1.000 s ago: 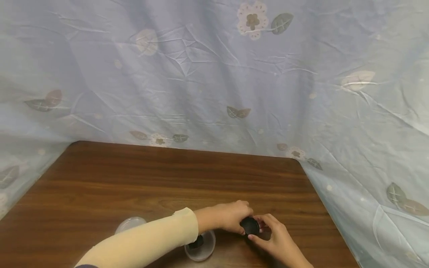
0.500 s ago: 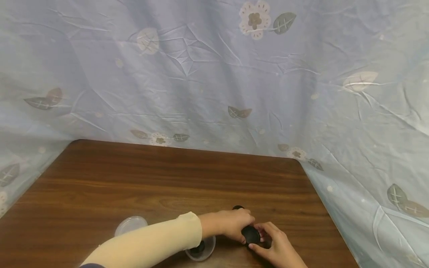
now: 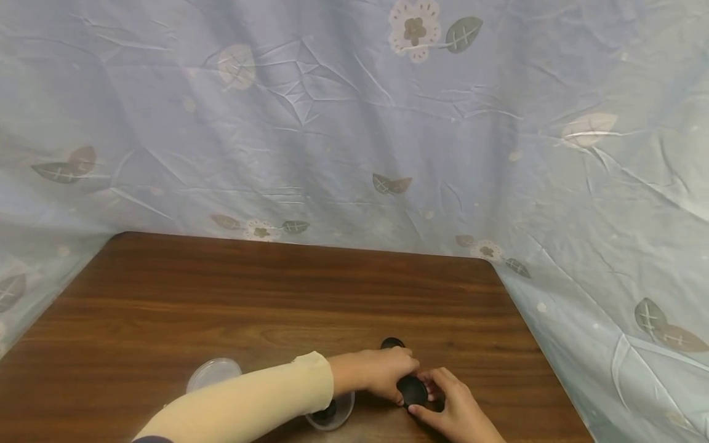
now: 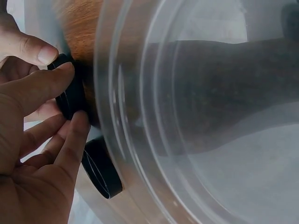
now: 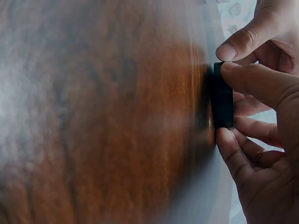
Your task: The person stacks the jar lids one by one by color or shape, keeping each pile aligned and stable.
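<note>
In the head view my left hand, its forearm in a cream sleeve, pinches a round black cap-like disc from the left. From the other side my right hand grips the same disc between thumb and fingers. Both wrist views show the disc standing on edge near the wooden table, with thumbs on top and fingertips below. A second black disc lies just beyond my left hand, partly covered by it. The left wrist view also has a black disc with a raised rim, below my left fingers.
A clear round dish with something dark inside sits half hidden under the left sleeve. Farther left is another clear round piece, partly behind the forearm. The wooden table is enclosed by a pale patterned cloth.
Both hands and the held disc have shifted slightly nearer to me. The second black disc, not visible a second ago, now shows beyond my left hand.
</note>
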`<state>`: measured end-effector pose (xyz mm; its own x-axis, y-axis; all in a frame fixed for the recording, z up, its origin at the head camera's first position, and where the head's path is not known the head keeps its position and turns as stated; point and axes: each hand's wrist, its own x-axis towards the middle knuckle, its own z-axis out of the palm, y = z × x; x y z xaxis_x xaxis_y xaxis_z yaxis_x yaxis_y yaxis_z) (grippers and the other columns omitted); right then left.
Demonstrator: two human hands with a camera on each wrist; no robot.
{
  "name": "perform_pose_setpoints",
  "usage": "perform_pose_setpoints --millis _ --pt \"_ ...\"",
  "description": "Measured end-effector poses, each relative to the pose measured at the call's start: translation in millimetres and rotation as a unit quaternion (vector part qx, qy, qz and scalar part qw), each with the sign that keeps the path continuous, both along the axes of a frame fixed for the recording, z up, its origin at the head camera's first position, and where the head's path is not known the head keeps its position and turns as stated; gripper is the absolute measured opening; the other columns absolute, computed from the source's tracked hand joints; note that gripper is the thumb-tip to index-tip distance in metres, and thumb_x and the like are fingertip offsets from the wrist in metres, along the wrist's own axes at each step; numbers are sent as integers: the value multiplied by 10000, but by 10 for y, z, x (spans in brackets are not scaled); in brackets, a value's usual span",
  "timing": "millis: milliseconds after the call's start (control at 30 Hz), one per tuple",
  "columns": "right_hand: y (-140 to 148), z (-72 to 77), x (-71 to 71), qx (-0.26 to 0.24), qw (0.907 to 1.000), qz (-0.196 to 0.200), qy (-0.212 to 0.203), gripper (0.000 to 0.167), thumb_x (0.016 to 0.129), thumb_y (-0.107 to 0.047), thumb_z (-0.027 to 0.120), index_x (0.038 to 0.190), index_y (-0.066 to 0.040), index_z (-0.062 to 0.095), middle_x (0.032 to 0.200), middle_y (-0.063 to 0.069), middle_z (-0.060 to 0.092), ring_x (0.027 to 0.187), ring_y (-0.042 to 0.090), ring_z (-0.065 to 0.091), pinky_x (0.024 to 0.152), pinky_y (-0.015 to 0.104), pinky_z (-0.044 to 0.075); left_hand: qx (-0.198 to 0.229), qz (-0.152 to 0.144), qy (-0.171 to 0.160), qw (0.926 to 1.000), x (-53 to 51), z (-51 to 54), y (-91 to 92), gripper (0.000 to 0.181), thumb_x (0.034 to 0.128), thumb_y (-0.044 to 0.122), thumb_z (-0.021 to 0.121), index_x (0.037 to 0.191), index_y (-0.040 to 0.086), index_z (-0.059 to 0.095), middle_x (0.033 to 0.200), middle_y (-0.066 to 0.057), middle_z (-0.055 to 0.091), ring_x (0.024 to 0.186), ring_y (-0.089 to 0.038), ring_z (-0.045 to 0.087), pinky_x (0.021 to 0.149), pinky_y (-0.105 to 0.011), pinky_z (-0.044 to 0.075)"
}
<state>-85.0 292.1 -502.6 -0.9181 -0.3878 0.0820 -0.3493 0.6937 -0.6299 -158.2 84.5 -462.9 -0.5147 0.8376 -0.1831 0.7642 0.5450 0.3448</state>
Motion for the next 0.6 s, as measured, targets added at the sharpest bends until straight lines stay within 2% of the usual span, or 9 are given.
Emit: perform_pose_setpoints --millis 267,500,600 --pt "2 3 0 -1 9999 131 72 476 879 -336 851 1190 -52 629 1161 67 648 952 22 599 802 193 574 -65 13 65 10000 22 16 1 484 839 302 893 1257 192 675 1183 53 661 1042 -30 600 830 -168 524" --pt "-21 30 19 76 9999 81 32 476 876 -331 855 1182 -57 615 1130 52 630 933 48 600 785 204 562 -70 23 81 9999 28 -1 6 496 844 292 890 1275 179 671 1254 21 671 1158 -82 642 908 -198 553" --pt "-25 36 30 56 10000 79 9 490 879 -328 851 1199 -46 610 1149 69 629 941 58 598 792 205 561 -51 30 42 10000 33 -2 1 508 840 282 894 1282 174 670 1251 26 672 1149 -75 638 911 -190 547"
